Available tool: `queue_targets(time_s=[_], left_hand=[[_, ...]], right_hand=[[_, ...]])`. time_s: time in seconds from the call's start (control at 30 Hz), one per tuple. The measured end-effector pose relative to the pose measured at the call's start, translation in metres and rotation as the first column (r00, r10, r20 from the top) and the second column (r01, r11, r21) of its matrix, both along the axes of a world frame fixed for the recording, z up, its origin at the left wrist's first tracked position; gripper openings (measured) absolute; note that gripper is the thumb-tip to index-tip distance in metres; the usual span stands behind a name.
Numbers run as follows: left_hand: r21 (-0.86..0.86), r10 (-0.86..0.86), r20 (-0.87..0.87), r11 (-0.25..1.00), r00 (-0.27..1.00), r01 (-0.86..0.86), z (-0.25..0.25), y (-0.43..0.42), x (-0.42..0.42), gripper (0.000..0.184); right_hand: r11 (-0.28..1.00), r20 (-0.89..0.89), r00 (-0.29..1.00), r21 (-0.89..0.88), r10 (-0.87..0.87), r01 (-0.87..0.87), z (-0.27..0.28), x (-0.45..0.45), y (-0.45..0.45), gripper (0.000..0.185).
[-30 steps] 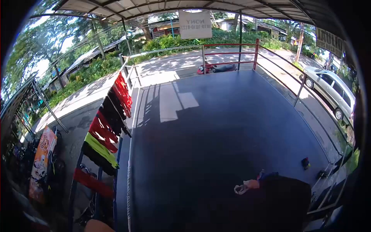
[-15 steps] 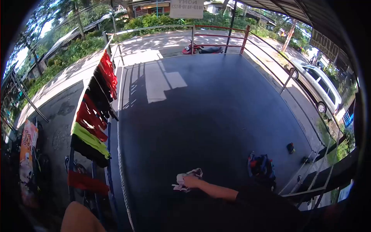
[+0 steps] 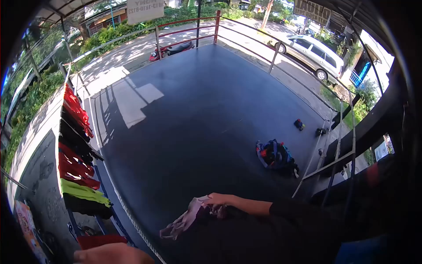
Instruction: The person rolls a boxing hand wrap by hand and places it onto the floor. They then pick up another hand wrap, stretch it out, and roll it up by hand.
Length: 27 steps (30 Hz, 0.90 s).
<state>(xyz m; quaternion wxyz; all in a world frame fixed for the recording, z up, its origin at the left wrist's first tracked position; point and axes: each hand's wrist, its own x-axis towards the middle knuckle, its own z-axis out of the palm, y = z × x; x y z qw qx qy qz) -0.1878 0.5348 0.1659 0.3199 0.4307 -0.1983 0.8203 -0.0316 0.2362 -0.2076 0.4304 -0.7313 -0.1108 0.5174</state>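
Observation:
My right hand point(image 3: 213, 199) reaches in from a dark sleeve at the lower middle, its fingers closed on a pale pinkish cloth point(image 3: 189, 218). The cloth hangs to the lower left of the hand, over the dark mat point(image 3: 206, 145), with loose strips at its far end. At the bottom left edge my left hand point(image 3: 112, 254) is partly in view, blurred and cut off by the frame; its finger position is unclear. It is nearest to a red cloth on the rail.
Red, black and yellow-green clothes point(image 3: 83, 192) hang on the left side. A white rope point(image 3: 127, 215) edges the mat. Right of my hand lies a dark blue and red bag point(image 3: 278, 155), with small dark items point(image 3: 299, 124) beyond. Red rails point(image 3: 216, 27) mark the far corner.
The view has swung right, and the bag shows fully. My right hand holds the cloth higher and more stretched out than half a second ago. My left hand has come in at bottom left.

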Motion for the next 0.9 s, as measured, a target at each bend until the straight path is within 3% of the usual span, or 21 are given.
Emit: queue_targets(time_s=[0.03, 0.07, 0.1, 0.13, 0.17, 0.2, 0.27, 0.3, 0.33, 0.37, 0.4, 0.43, 0.57, 0.63, 0.7, 0.73, 0.77, 0.83, 0.9], left_hand=[[-0.166, 0.007, -0.163, 0.985, 0.987, -0.034, -0.053, -0.005, 0.037, 0.025], [0.081, 0.112, -0.654, 0.994, 0.748, -0.079, -0.147, 0.025, 0.037, 0.034], [-0.113, -0.210, -0.882, 0.963, 0.421, 0.245, -0.171, -0.005, 0.052, 0.036], [-0.137, -0.157, -0.987, 0.935, 0.035, 0.329, -0.176, -0.030, 0.060, 0.046], [-0.123, -0.122, -0.992, 0.906, -0.029, 0.405, -0.201, -0.053, 0.066, 0.060], [-0.213, -0.161, -0.976, 0.850, -0.147, 0.482, -0.243, -0.064, 0.067, 0.061], [-0.440, -0.306, -0.895, 0.725, -0.324, 0.530, -0.304, -0.081, 0.063, 0.049], [-0.579, -0.412, -0.814, 0.623, -0.409, 0.526, -0.303, -0.093, 0.063, 0.044], [-0.738, -0.571, -0.669, 0.588, -0.476, 0.331, -0.302, -0.112, 0.055, 0.033], [-0.732, -0.565, -0.675, 0.592, -0.474, 0.337, -0.301, -0.118, 0.056, 0.033], [-0.639, -0.459, -0.751, 0.687, -0.474, 0.346, -0.301, -0.128, 0.055, 0.029], [-0.534, -0.345, -0.810, 0.768, -0.474, 0.353, -0.301, -0.139, 0.054, 0.026], [-0.388, -0.313, -0.921, 0.800, -0.233, 0.458, -0.285, -0.200, 0.072, 0.019], [-0.429, -0.368, -0.903, 0.789, -0.220, 0.441, -0.292, -0.226, 0.082, 0.022], [-0.486, -0.433, -0.874, 0.786, -0.222, 0.382, -0.291, -0.257, 0.091, 0.024], [-0.434, -0.373, -0.899, 0.825, -0.228, 0.361, -0.293, -0.267, 0.095, 0.024], [-0.379, -0.312, -0.920, 0.862, -0.238, 0.335, -0.296, -0.277, 0.096, 0.024], [-0.423, -0.365, -0.905, 0.835, -0.220, 0.353, -0.291, -0.294, 0.098, 0.026], [-0.501, -0.441, -0.864, 0.800, -0.242, 0.330, -0.283, -0.306, 0.093, 0.028]], right_hand=[[0.998, 0.082, 0.995, 0.002, 0.055, -0.056, 0.016, 0.004, 0.013, 0.055], [1.000, 0.018, 1.000, 0.018, 0.006, -0.007, 0.031, -0.002, 0.020, 0.059], [1.000, -0.010, 1.000, 0.018, 0.023, -0.023, 0.059, -0.003, 0.033, 0.057], [0.999, -0.041, 0.998, 0.017, 0.045, -0.044, 0.083, -0.006, 0.043, 0.056], [0.991, 0.044, 0.992, 0.059, 0.116, -0.118, 0.120, -0.010, 0.046, 0.051], [0.992, 0.054, 0.993, 0.067, 0.107, -0.111, 0.117, -0.006, 0.042, 0.051], [0.942, 0.286, 0.928, 0.166, 0.237, -0.292, 0.099, 0.003, 0.032, 0.048], [0.887, 0.437, 0.871, 0.278, 0.225, -0.369, 0.097, 0.009, 0.022, 0.045], [0.885, 0.444, 0.869, 0.284, 0.219, -0.368, 0.095, 0.013, 0.008, 0.045], [0.895, 0.479, 0.818, 0.133, 0.319, -0.427, 0.113, 0.017, -0.007, 0.045], [0.881, 0.493, 0.762, -0.023, 0.421, -0.472, 0.129, 0.019, -0.021, 0.046], [0.871, 0.451, 0.766, -0.053, 0.458, -0.489, 0.137, 0.020, -0.034, 0.045], [0.937, 0.572, 0.763, -0.031, 0.302, -0.348, 0.162, 0.009, -0.104, 0.044], [0.979, 0.405, 0.912, 0.151, 0.065, -0.137, 0.183, 0.006, -0.148, 0.042], [0.972, 0.405, 0.913, 0.195, 0.041, -0.130, 0.184, 0.014, -0.194, 0.043], [0.963, 0.401, 0.916, 0.239, 0.017, -0.122, 0.186, 0.018, -0.218, 0.044], [0.969, 0.458, 0.883, 0.156, 0.102, -0.193, 0.197, 0.028, -0.244, 0.045], [0.980, 0.431, 0.900, 0.145, 0.065, -0.140, 0.231, 0.037, -0.290, 0.041], [0.945, 0.335, 0.939, 0.324, -0.075, -0.041, 0.259, 0.044, -0.332, 0.045]])
